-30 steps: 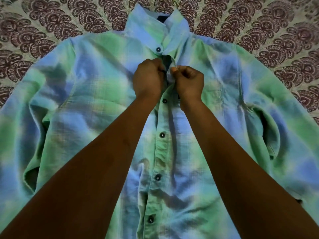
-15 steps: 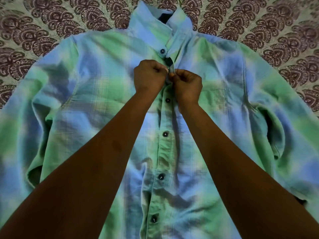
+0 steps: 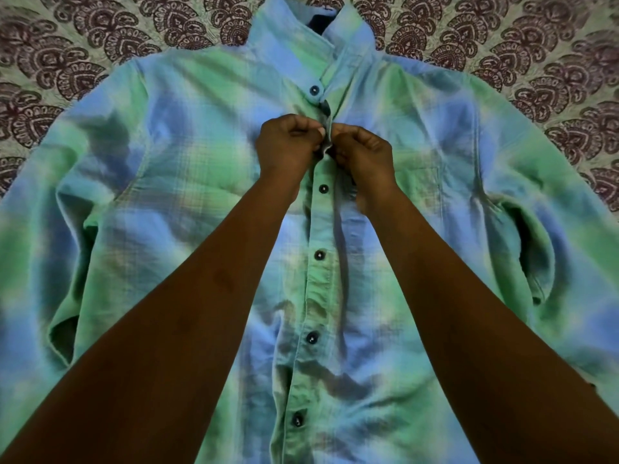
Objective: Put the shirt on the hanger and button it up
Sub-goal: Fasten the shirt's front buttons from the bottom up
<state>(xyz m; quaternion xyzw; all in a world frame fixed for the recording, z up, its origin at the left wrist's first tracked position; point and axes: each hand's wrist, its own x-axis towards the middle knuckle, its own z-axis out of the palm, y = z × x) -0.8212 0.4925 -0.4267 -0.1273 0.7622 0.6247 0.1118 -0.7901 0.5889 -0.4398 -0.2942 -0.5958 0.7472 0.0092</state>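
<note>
Both hands have closed in from a second ago: the left hand (image 3: 288, 142) and right hand (image 3: 363, 152) now pinch the placket edges together just below the collar, suggesting the second button is going through. The shirt (image 3: 174, 182) lies front-up on the patterned bedspread (image 3: 67, 51), filling the frame, collar at top centre, long axis running top to bottom.

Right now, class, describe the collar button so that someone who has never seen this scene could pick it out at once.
Start with the green and blue shirt spread front-up on the patterned bedspread, and follow its row of dark buttons up the middle. Above the left hand and right hand, which pinch the placket, sits the collar button. It alone lies on the collar band, set off to the left of the row.
</note>
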